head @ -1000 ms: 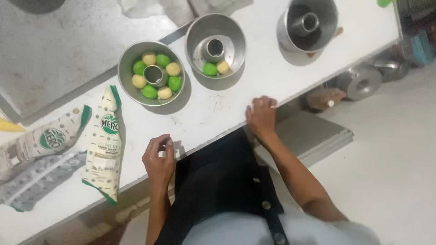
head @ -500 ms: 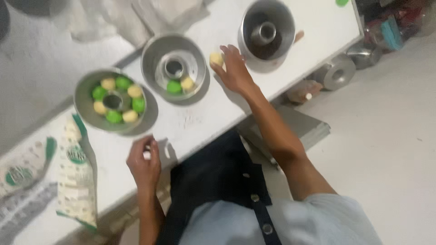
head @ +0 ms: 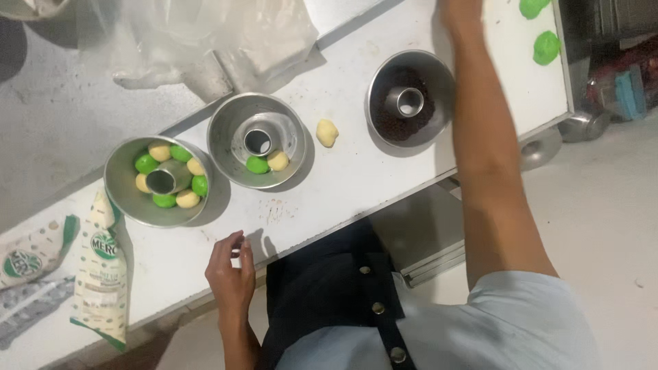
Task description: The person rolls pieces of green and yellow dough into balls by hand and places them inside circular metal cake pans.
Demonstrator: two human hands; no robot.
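My left hand (head: 231, 273) rests at the table's near edge, fingers loosely curled, holding nothing that I can see. My right arm stretches far across the table; my right hand (head: 458, 8) is mostly cut off at the top edge, near green dough balls (head: 546, 46). A yellow dough ball (head: 327, 132) lies loose on the white table (head: 343, 185) between two ring pans. The middle ring pan (head: 233, 130) holds one green and one yellow ball. The left ring pan (head: 120, 181) is filled with alternating green and yellow balls. The right ring pan (head: 384, 82) has a dark crumb layer.
Green-and-white food packets (head: 99, 274) lie at the left near the edge. A crumpled clear plastic bag (head: 226, 34) sits at the back. Metal pans (head: 541, 147) show on a lower shelf at the right, beyond the table's edge.
My right hand left the yellow dough ball on the table beside the middle pan and reached far to the upper right. The left hand stayed at the near edge.
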